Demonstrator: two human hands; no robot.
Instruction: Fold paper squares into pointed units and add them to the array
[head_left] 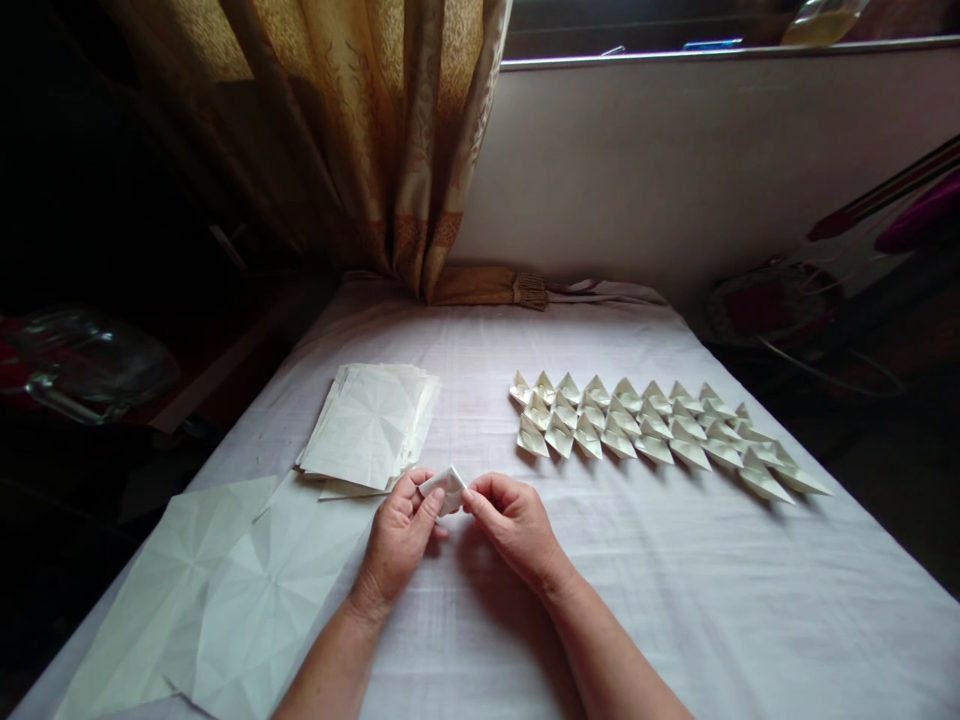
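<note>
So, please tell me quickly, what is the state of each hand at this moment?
Left hand: closed, holding the small folded paper between thumb and fingers.
Right hand: closed, thumb and forefinger pinching the same paper's corner.

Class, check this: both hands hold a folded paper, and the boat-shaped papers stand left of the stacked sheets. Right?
No: in the head view, the boat-shaped papers stand right of the stacked sheets. The left hand and right hand do hold a folded paper.
</note>
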